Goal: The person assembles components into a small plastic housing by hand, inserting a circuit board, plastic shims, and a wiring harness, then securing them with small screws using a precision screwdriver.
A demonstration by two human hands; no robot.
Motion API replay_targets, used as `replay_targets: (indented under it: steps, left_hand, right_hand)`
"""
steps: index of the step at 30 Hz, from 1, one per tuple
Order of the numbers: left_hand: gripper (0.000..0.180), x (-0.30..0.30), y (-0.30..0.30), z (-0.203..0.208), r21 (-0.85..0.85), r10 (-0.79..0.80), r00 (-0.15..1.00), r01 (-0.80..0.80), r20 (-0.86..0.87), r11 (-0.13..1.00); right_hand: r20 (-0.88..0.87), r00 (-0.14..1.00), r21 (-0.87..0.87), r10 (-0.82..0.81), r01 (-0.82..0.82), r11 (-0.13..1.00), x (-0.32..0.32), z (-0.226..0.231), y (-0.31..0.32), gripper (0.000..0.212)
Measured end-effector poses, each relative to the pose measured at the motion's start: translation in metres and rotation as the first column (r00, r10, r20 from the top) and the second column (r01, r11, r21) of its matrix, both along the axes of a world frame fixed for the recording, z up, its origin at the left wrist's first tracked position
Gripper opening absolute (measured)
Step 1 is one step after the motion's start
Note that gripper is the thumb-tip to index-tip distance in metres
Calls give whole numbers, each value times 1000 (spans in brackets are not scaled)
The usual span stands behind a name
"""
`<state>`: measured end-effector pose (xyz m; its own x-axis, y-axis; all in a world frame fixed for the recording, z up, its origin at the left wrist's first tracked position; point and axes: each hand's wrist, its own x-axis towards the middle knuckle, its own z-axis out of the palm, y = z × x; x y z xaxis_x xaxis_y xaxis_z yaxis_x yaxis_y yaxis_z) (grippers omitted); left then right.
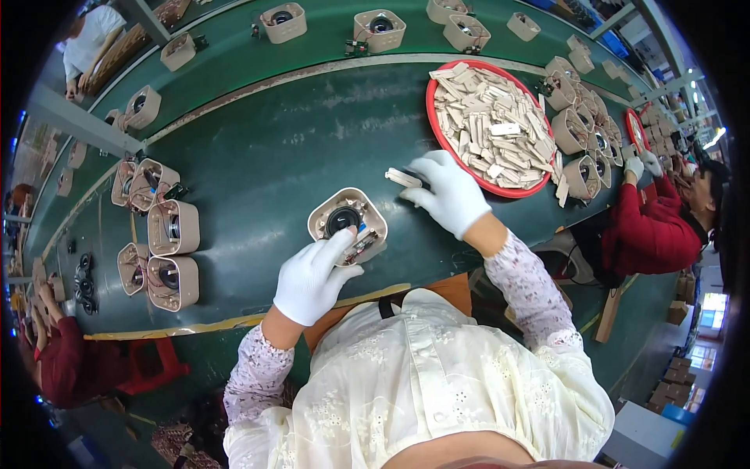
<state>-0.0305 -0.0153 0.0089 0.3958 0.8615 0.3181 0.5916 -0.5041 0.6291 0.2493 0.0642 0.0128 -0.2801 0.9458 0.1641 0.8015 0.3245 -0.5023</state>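
A beige speaker housing (320,211) lies open side up on the green table before me, with a round black speaker (341,221) and small parts inside. My left hand (311,277), in a white glove, rests at its near edge, fingers reaching into the housing; whether they grip anything is hidden. To the right, my gloved right hand (447,193) is closed on a small beige plastic strip (403,178), which sticks out past the fingertips toward the left. Right behind that hand stands a red round tray (431,109) heaped with similar beige strips (488,125).
Several housings with speakers (173,227) stand at the left, near loose black speakers (84,283). More housings (582,129) are grouped right of the tray. A green conveyor (320,39) carrying housings runs along the far side. A co-worker in red (648,219) works at the right.
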Motion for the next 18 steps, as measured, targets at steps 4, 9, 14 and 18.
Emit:
replay_targets:
  steps: [4, 9, 14, 18]
  left_hand:
    - [68, 1, 6, 5, -25, -41, 999, 41, 3, 999]
    - [69, -5, 0, -3, 45, -72, 997, 72, 4, 996]
    - [65, -5, 1, -12, 80, -58, 998, 56, 33, 995]
    - [67, 3, 2, -10, 14, -73, 996, 72, 43, 997]
  right_hand:
    - [214, 976, -138, 30, 0, 990, -11, -2, 18, 32]
    - [216, 963, 165, 162, -200, 966, -10, -22, -20, 18]
    - [140, 934, 75, 328, -340, 937, 20, -13, -86, 21]
    - [250, 889, 35, 383, -403, 914, 22, -4, -111, 30]
